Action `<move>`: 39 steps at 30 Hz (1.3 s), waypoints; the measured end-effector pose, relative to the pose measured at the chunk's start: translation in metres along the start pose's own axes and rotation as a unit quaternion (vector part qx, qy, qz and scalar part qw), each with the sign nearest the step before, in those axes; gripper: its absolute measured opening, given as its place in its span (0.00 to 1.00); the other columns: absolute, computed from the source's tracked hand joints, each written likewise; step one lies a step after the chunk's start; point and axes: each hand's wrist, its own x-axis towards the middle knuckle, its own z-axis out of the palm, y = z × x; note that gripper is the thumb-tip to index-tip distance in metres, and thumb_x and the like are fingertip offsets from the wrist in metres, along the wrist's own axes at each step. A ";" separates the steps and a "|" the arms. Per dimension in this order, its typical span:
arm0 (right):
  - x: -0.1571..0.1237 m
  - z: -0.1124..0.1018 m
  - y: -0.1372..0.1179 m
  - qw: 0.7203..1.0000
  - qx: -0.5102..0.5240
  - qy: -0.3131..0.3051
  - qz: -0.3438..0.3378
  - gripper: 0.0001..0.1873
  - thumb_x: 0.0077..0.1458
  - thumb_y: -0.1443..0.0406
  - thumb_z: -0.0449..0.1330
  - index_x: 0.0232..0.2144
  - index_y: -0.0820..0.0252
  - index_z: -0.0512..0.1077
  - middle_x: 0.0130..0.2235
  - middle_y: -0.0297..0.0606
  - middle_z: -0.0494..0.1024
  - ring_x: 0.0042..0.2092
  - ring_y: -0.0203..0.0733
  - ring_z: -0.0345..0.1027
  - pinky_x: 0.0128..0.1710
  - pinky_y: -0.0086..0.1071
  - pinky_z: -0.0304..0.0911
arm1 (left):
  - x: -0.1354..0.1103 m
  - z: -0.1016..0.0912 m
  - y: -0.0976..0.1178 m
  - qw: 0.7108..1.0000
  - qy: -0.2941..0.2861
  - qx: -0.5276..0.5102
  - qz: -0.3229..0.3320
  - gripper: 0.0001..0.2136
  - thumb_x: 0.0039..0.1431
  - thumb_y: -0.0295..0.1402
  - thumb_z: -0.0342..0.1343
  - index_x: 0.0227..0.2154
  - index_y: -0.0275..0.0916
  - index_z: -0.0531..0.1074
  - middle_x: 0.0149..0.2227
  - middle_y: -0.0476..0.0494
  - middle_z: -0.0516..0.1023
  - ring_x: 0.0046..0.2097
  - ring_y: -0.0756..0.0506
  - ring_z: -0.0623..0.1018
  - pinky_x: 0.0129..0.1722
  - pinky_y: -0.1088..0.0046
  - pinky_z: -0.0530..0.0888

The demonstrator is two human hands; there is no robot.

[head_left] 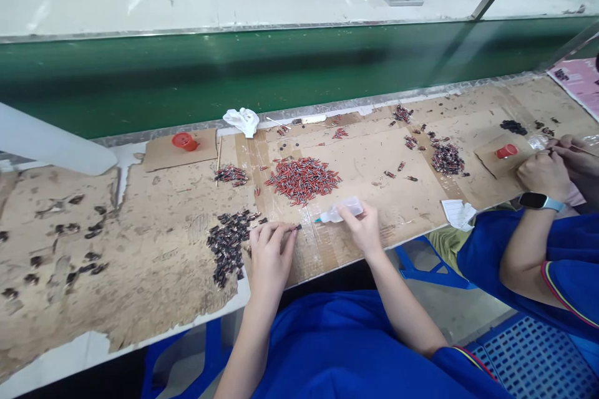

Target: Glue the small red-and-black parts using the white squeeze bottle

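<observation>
My left hand (pixel 272 248) pinches a small black part (pixel 298 227) between thumb and forefinger, just above the cardboard. In my right hand (pixel 365 224) is a clear squeeze bottle (pixel 344 209), tilted so that its thin teal tip (pixel 318 220) points left at the black part, a short gap away. Left of my left hand lies a heap of black parts (pixel 229 243). Beyond both hands spreads a large pile of small red parts (pixel 304 179) with metallic ends. A smaller dark cluster (pixel 231 175) sits to its left.
Worn cardboard (pixel 159 249) covers the bench. A red cap-like container (pixel 185 141), a white crumpled tissue (pixel 242 121) and a white-handled tool (pixel 313 119) lie at the back, before a green belt (pixel 196 81). On the right, a co-worker's hands (pixel 547 174) work near another red container (pixel 506 151).
</observation>
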 end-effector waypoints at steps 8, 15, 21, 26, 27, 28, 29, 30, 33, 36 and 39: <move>0.007 -0.025 -0.022 0.906 -0.363 0.157 -0.152 0.24 0.50 0.49 0.64 0.43 0.60 0.76 0.44 0.49 0.73 0.48 0.56 0.64 0.49 0.51 0.62 | 0.003 -0.003 0.001 1.000 -0.009 0.000 0.007 0.06 0.61 0.35 0.54 0.34 0.43 0.75 0.38 0.41 0.76 0.45 0.40 0.71 0.48 0.58 0.69; 0.014 0.041 -0.022 0.887 -0.410 -0.043 -0.210 0.05 0.56 0.63 0.64 0.31 0.56 0.80 0.38 0.44 0.74 0.46 0.51 0.59 0.46 0.44 0.61 | 0.001 -0.001 0.002 0.995 0.005 -0.087 -0.041 0.07 0.62 0.35 0.51 0.35 0.42 0.74 0.35 0.42 0.78 0.41 0.42 0.75 0.44 0.62 0.74; 0.019 0.053 -0.018 0.887 -0.423 -0.093 -0.158 0.07 0.58 0.67 0.62 0.29 0.59 0.79 0.40 0.46 0.75 0.47 0.51 0.58 0.42 0.42 0.58 | 0.001 -0.006 0.009 0.979 0.025 -0.153 -0.136 0.11 0.61 0.39 0.52 0.39 0.39 0.75 0.37 0.42 0.80 0.33 0.47 0.78 0.38 0.69 0.76; 0.011 0.042 -0.027 0.922 -0.299 -0.171 -0.177 0.04 0.58 0.68 0.63 0.30 0.58 0.77 0.37 0.40 0.78 0.46 0.47 0.61 0.46 0.41 0.60 | 0.006 -0.011 0.014 0.975 0.019 -0.172 -0.138 0.10 0.60 0.37 0.53 0.38 0.39 0.76 0.37 0.42 0.81 0.34 0.47 0.79 0.36 0.70 0.77; 0.009 0.040 -0.028 0.924 -0.280 -0.188 -0.182 0.05 0.58 0.68 0.62 0.30 0.58 0.77 0.36 0.39 0.79 0.45 0.46 0.62 0.47 0.40 0.61 | 0.006 -0.011 0.014 0.977 0.020 -0.168 -0.129 0.10 0.60 0.37 0.53 0.38 0.39 0.76 0.37 0.42 0.81 0.35 0.47 0.79 0.36 0.70 0.77; 0.007 0.039 -0.029 0.924 -0.269 -0.199 -0.185 0.05 0.58 0.68 0.62 0.29 0.58 0.76 0.35 0.39 0.79 0.45 0.46 0.62 0.47 0.40 0.61 | 0.007 -0.011 0.014 0.979 0.019 -0.164 -0.118 0.10 0.60 0.37 0.53 0.38 0.39 0.76 0.37 0.42 0.81 0.36 0.46 0.79 0.37 0.70 0.77; 0.005 0.039 -0.029 0.924 -0.266 -0.202 -0.185 0.05 0.58 0.68 0.62 0.29 0.58 0.76 0.34 0.39 0.79 0.45 0.46 0.62 0.47 0.40 0.61 | 0.007 -0.011 0.015 0.981 0.017 -0.160 -0.107 0.09 0.61 0.36 0.53 0.37 0.40 0.77 0.37 0.42 0.81 0.37 0.46 0.80 0.38 0.69 0.77; 0.004 0.038 -0.029 0.924 -0.268 -0.202 -0.184 0.05 0.57 0.68 0.63 0.29 0.59 0.76 0.34 0.40 0.79 0.45 0.46 0.62 0.47 0.41 0.61 | 0.008 -0.012 0.015 0.983 0.013 -0.157 -0.098 0.09 0.61 0.36 0.53 0.37 0.40 0.77 0.37 0.42 0.81 0.38 0.46 0.80 0.38 0.69 0.77; 0.002 0.038 -0.028 0.922 -0.274 -0.210 -0.175 0.05 0.56 0.68 0.64 0.28 0.60 0.76 0.33 0.41 0.79 0.45 0.47 0.62 0.47 0.41 0.61 | 0.008 -0.012 0.015 0.985 0.006 -0.153 -0.076 0.09 0.61 0.35 0.53 0.36 0.41 0.77 0.36 0.43 0.82 0.38 0.46 0.80 0.40 0.68 0.76; 0.003 0.037 -0.027 0.924 -0.266 -0.222 -0.160 0.05 0.55 0.69 0.65 0.27 0.59 0.76 0.33 0.40 0.79 0.45 0.46 0.63 0.46 0.40 0.61 | 0.008 -0.014 0.016 0.986 0.004 -0.152 -0.065 0.08 0.61 0.34 0.53 0.36 0.41 0.77 0.36 0.43 0.82 0.40 0.46 0.79 0.43 0.67 0.76; 0.002 0.035 -0.026 0.932 -0.242 -0.230 -0.139 0.05 0.54 0.68 0.65 0.26 0.59 0.76 0.31 0.38 0.79 0.44 0.45 0.65 0.44 0.38 0.62 | 0.007 -0.017 0.018 0.984 0.004 -0.166 -0.069 0.08 0.61 0.35 0.54 0.36 0.41 0.77 0.36 0.44 0.82 0.40 0.46 0.79 0.44 0.67 0.76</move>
